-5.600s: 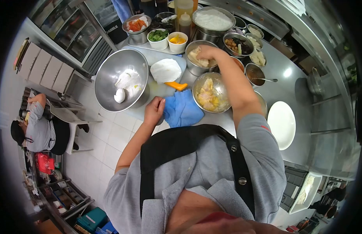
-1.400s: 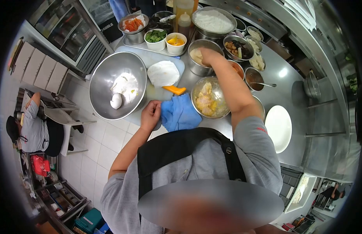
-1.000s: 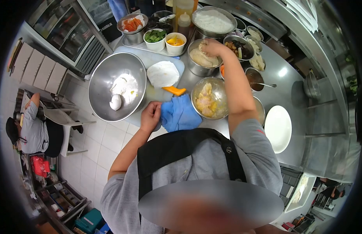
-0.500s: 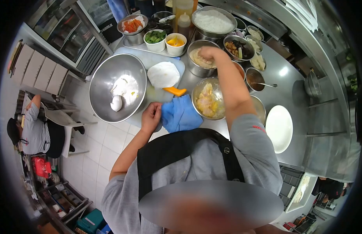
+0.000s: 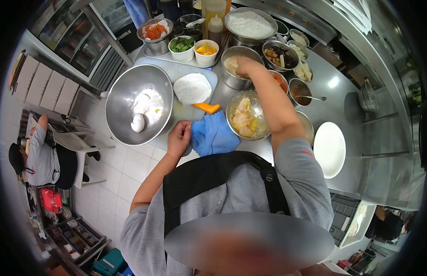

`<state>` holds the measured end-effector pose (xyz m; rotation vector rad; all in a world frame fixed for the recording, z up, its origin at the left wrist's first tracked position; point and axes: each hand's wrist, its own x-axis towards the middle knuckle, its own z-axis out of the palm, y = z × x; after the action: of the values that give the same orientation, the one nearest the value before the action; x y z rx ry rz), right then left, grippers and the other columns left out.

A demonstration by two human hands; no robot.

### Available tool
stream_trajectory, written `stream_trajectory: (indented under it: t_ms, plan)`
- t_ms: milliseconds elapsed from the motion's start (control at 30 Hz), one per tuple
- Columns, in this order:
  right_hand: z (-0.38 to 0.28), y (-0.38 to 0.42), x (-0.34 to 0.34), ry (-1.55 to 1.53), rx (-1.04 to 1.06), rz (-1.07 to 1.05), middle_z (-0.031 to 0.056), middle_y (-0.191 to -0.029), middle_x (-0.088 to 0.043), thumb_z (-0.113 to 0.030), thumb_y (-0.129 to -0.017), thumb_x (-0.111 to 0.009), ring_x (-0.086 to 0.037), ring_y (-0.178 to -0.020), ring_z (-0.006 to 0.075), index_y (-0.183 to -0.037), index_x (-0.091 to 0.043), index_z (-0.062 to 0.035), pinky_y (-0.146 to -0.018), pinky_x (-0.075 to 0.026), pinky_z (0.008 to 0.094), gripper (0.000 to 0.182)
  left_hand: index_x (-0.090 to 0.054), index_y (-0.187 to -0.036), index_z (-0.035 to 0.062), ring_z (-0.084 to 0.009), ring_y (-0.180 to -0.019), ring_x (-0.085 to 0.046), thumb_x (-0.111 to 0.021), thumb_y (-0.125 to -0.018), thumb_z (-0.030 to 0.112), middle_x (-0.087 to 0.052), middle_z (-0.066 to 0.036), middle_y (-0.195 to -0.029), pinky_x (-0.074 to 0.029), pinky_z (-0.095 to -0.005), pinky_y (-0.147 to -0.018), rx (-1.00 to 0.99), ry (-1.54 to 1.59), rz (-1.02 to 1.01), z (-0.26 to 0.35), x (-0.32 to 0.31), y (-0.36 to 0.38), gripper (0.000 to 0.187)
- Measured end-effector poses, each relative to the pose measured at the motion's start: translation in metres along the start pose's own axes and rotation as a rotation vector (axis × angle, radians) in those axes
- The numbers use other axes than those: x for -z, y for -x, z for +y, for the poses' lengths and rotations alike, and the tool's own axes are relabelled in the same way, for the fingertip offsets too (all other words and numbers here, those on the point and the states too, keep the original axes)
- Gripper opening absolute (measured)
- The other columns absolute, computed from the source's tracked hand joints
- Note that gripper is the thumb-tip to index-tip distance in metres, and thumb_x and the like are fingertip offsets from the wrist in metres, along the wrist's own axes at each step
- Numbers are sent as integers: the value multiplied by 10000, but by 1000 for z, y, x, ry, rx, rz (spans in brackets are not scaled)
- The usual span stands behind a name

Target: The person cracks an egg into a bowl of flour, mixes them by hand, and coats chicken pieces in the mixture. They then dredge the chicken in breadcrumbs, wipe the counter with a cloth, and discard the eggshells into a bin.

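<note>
While the right hand reaches into a steel pot at the far table edge, its grip hidden, the left hand rests half-curled, holding nothing, touching a blue cloth.

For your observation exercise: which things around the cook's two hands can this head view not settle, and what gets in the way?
- Right hand: fingertips dip inside the steel pot; its wall hides any grip.
- Left hand: curled at the blue cloth; whether it pinches the cloth cannot be told.
- Small bowl: mostly behind the right forearm.
- Far sauce tins: contents too small.
</note>
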<state>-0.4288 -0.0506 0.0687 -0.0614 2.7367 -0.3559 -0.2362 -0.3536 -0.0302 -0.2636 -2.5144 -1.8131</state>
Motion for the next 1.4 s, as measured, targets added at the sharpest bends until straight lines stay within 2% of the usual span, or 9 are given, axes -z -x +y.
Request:
stream_trajectory:
  t_ms: [200, 300, 400, 567, 667, 833, 967, 1167, 1400]
  plan:
    - [24, -20, -2, 69, 5, 3, 215, -1132, -546, -181, -729, -572, -532, -1061, 303, -1157, -511, -10, -879, -436, 350, 464, -573, -923, 30, -65, -630, -519, -529, -873, 137, -577, -8, -707, -437, -215, -607, -16, -38, -3, 0, 0, 0, 126]
    - [31, -27, 5, 48, 50, 207, 216, -1108, -560, -157, -748, -531, -546, -1040, 300, -1125, -536, -5, -870, -439, 355, 406, -580, -920, 39, -85, -616, -541, -535, -865, 143, -588, -30, -693, -451, -233, -600, -20, -24, 16, 0, -1, -1, 126]
    - [12, -5, 37, -291, -94, 61, 221, -1178, -518, -178, -738, -532, -488, -1128, 292, -1207, -485, -30, -947, -376, 344, 494, -565, -925, 24, -54, -652, -504, -523, -879, 129, -568, 0, -728, -426, -201, -619, 5, -37, -21, 6, 1, 1, 122]
    - [32, -44, -22, 141, 109, 140, 175, -896, -629, -219, -781, -473, -603, -746, 277, -1009, -567, 43, -681, -469, 373, 360, -553, -934, 16, -41, -674, -489, -509, -891, 114, -559, 14, -754, -417, -191, -628, 6, 0, -48, -3, 0, -4, 116]
    - [17, -40, 16, -67, 62, -145, 192, -945, -623, -204, -777, -459, -585, -829, 287, -1008, -585, 40, -754, -453, 378, 359, -552, -941, 16, -44, -675, -493, -504, -894, 110, -564, 11, -761, -420, -196, -626, 21, 5, -56, 0, 3, 1, 116]
    - [29, -59, -38, 5, 69, 198, 185, -972, -625, -161, -768, -471, -618, -788, 282, -1044, -582, 27, -676, -483, 373, 353, -562, -938, 16, -46, -672, -499, -516, -889, 125, -574, 7, -765, -425, -201, -626, 14, 28, -36, 2, 1, 1, 127]
    - [10, -39, 2, -32, -82, -196, 216, -1140, -548, -188, -730, -547, -554, -1026, 309, -1091, -552, 40, -847, -450, 354, 428, -569, -928, 19, -46, -664, -499, -527, -880, 121, -576, 5, -753, -423, -198, -620, 3, -48, -27, 2, 4, 4, 120]
    - [-7, 2, -9, 125, -81, 72, 211, -1121, -556, -142, -644, -687, -555, -1022, 322, -1114, -531, 9, -858, -452, 360, 518, -571, -923, 23, -48, -644, -489, -535, -872, 115, -562, 10, -724, -419, -196, -612, -1, -9, -14, 2, 0, 0, 111]
    - [14, -16, -18, 26, -92, 180, 234, -1079, -563, -101, -692, -595, -558, -1010, 316, -1042, -570, 16, -850, -448, 369, 370, -582, -921, 43, -84, -607, -523, -532, -870, 146, -587, -24, -691, -442, -229, -593, -59, -61, 0, 6, 1, 0, 125]
